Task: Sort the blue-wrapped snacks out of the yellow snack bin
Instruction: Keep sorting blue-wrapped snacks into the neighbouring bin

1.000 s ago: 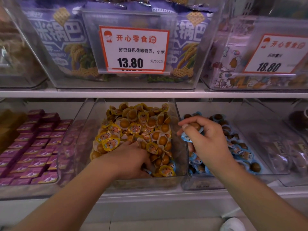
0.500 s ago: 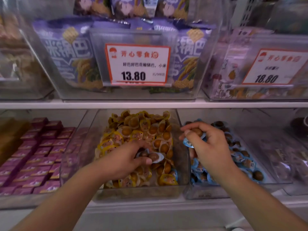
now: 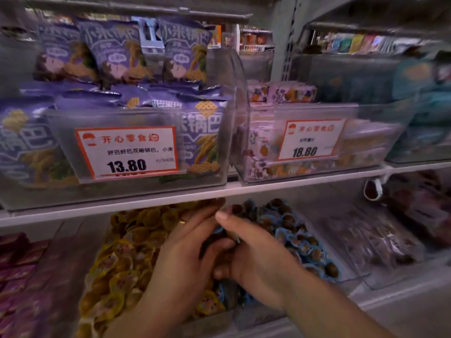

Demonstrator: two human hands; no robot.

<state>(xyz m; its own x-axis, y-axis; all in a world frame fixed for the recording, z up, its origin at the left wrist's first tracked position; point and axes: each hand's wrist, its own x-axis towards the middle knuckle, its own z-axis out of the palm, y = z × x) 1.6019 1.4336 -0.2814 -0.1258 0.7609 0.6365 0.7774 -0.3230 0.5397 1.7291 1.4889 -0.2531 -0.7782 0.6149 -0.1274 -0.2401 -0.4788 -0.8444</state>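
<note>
The clear yellow snack bin (image 3: 81, 250) on the lower shelf holds several yellow-wrapped snacks (image 3: 127, 262). A few blue-wrapped pieces (image 3: 220, 292) lie in its front right corner. To its right is a clear bin of blue-wrapped snacks (image 3: 299, 237). My left hand (image 3: 183, 262) and my right hand (image 3: 258, 262) meet above the wall between the two bins. A blue-wrapped snack (image 3: 217, 231) shows between them, with my left thumb and my right fingers curled round it. Blur and the hands hide the rest of what they hold.
The white shelf edge (image 3: 146, 202) runs just above the hands. On it stand a bin of purple bags (image 3: 200, 132) tagged 13.80 and a bin tagged 18.80 (image 3: 310, 140). Purple packets (image 3: 17, 276) lie at lower left and dark packets (image 3: 371, 242) in a bin at right.
My left hand lifted a blue-wrapped snack out of the yellow bin and carried it right to meet my right hand. The camera tilted upward and turned right.
</note>
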